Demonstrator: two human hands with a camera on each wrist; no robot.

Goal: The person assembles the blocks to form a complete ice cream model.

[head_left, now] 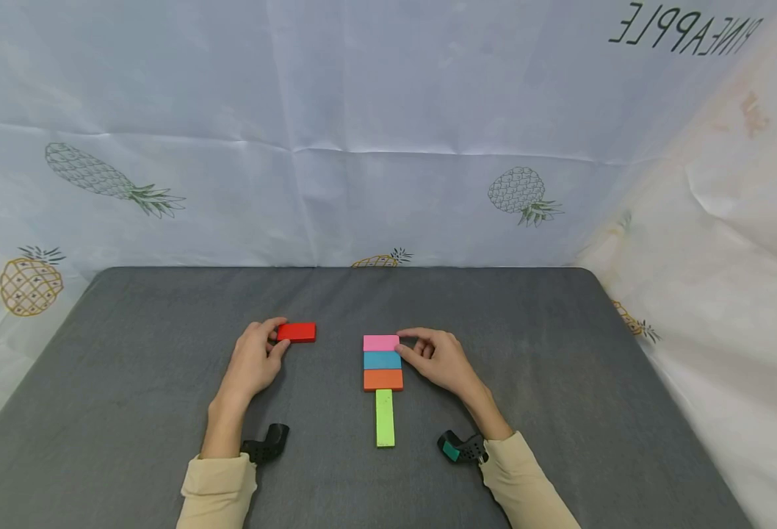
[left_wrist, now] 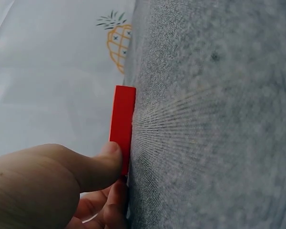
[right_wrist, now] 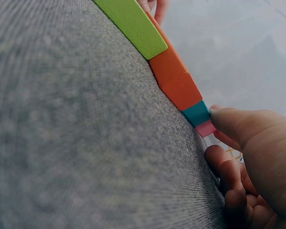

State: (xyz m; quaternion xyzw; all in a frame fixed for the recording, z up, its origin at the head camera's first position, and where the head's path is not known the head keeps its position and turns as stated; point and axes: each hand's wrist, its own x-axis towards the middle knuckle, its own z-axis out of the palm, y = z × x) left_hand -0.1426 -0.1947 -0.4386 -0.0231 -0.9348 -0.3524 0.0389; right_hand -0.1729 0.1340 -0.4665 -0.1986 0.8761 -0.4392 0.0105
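Observation:
My left hand (head_left: pixel 256 360) pinches the left end of a red block (head_left: pixel 297 333) between thumb and fingers, low over the grey table. In the left wrist view the thumb presses against the red block's (left_wrist: pixel 122 119) side. To the right lies a column of flat blocks touching one another: pink (head_left: pixel 380 343), blue (head_left: pixel 382 360) and orange (head_left: pixel 383 380) lie crosswise, and a lime green block (head_left: pixel 385 419) points toward me below them. My right hand (head_left: pixel 438 358) holds the pink block's right end between thumb and forefinger, the thumb beside the blue one. Its other fingers are curled.
A grey cloth-covered table (head_left: pixel 527 316) carries everything, its far edge meeting a pale curtain (head_left: pixel 388 88) printed with pineapples. Black wrist mounts (head_left: pixel 266 443) stick out from both forearms over the table.

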